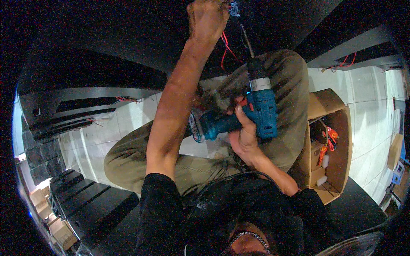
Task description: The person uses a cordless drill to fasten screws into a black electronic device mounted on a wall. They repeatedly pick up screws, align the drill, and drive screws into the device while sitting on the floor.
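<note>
While the right hand (246, 133) clasps a blue drill (265, 112) over the right thigh (291, 85), its bit (247, 41) points toward a small component (234, 9); left hand (208, 19) curled beside that component; cannot tell whether gripping it.

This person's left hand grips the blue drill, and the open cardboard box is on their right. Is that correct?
Not quite: the head view shows the right hand gripping the blue drill. The open cardboard box is on the person's right, as you said.
</note>
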A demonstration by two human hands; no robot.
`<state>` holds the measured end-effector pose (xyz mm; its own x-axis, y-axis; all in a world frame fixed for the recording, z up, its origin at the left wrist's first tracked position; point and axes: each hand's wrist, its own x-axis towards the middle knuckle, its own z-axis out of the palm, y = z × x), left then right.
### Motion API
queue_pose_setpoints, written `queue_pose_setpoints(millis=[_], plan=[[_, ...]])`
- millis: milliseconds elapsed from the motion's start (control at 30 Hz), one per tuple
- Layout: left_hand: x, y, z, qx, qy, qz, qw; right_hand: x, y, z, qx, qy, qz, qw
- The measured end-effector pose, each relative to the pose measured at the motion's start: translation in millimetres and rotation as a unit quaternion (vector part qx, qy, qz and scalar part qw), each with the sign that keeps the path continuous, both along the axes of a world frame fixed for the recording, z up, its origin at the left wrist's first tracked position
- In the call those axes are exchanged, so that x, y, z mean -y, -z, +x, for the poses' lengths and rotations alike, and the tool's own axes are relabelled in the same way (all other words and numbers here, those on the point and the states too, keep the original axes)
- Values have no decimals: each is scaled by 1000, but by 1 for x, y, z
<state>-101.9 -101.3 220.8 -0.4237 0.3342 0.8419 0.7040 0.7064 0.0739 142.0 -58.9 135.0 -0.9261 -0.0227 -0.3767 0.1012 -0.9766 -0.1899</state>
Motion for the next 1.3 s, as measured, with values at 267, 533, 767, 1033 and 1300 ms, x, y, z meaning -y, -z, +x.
queue_pose_setpoints(millis=[267,533,767,1033,1300], plan=[[-2,-10,4,-12,13,-24,1000,-5,2,-1,-35,26,52,998],[-35,-38,128,63,-145,-185,970,-7,33,35,-12,-23,128,991],[-184,38,226,403,332,-441,730,-45,19,79,-81,-19,115,990],[-244,175,246,377,196,-557,714,-57,33,118,-108,-50,100,988],[-263,202,250,395,198,-523,729,-71,35,123,-123,-80,57,988]])
